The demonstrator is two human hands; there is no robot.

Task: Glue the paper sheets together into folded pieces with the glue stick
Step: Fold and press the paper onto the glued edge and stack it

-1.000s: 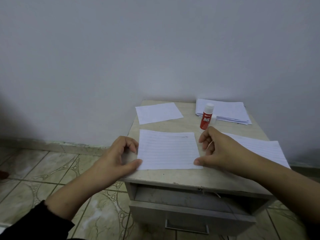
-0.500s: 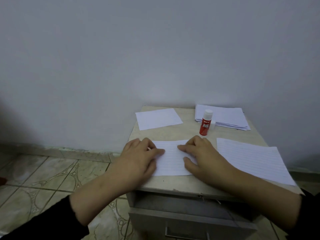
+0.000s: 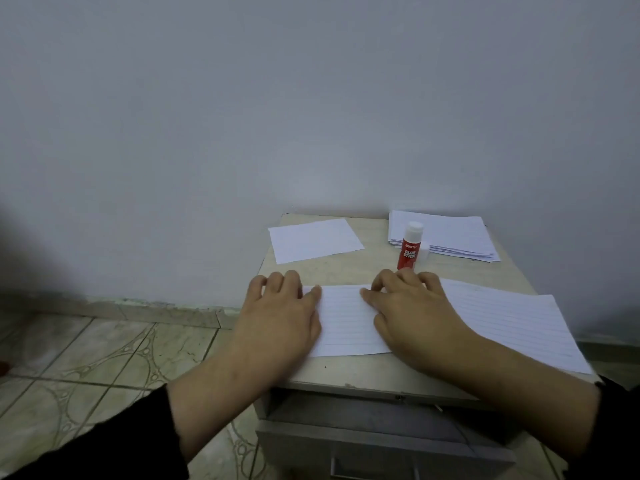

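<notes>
Both hands flat on the folded lined sheet (image 3: 346, 320) at the front of the surface (image 3: 367, 271), palms down. Left hand (image 3: 280, 317) covers the sheet's left end, fingers (image 3: 291, 282) straight and close together, pointing away, thumb tip on the top edge. Right hand (image 3: 412, 313) covers the right end, fingers slightly bent at the knuckles, tips pressing along the top edge; nothing gripped by either hand, just pressing down. Only the mid strip of the sheet shows between the two hands.

Glue stick (image 3: 410, 245) stands upright behind the right hand, red body w/ white cap on, apart from both hands, just in front of the paper stack (image 3: 450, 233) at the back right corner. Single blank sheet (image 3: 315, 239) lies flat at back left, tilted a bit. Another lined sheet (image 3: 512, 323) lies flat to the right, partly under the right forearm, its near corner at the surface's front edge.

Surface is the top of a small cabinet, drawer (image 3: 381, 441) below slightly open. Tiled floor (image 3: 104, 358) on the left, plain wall (image 3: 311, 116) behind. Dark sleeves on both arms
</notes>
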